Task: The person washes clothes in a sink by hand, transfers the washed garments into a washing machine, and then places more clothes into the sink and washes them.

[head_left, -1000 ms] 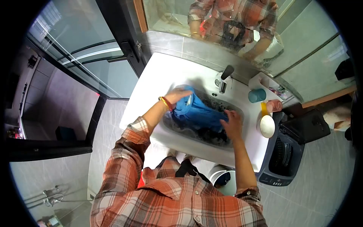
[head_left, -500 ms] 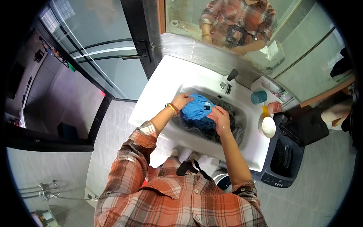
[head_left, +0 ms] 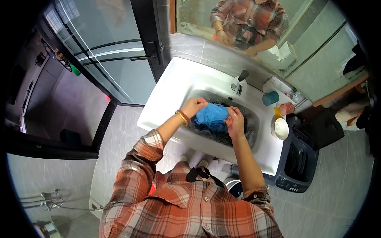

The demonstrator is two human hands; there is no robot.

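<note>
As both hands are hovering over the bowl of the sink (head_left: 158, 101), the cloth (head_left: 212, 118) is hanging between them, bunched and blue. The left hand (head_left: 194, 106) is pinching it at its upper left edge, thumb and fingers closing on the fabric, and the right hand (head_left: 235, 121) is grasping its right edge with the fingertips. Most of the cloth is lying between the two grips and sagging below them, toward the near edge of the sink. Its lower folds are looking darker, and I am not able to tell where they are meeting the water (head_left: 251, 117), which is showing suds around them.

The tap (head_left: 239, 84) is standing near the middle of the sink's far edge, well apart from both hands. Toward the far right corner, a teal cup (head_left: 270, 98) and a pink cup (head_left: 287, 108) are standing near each other. A white bowl (head_left: 280, 129) is sitting by the right edge, with a yellow thing (head_left: 277, 114) showing just beside it. Beyond that edge, a dark machine (head_left: 295, 168) is standing with its lid (head_left: 326, 129) open, and a bucket (head_left: 234, 187) is partly showing below the near edge.
</note>
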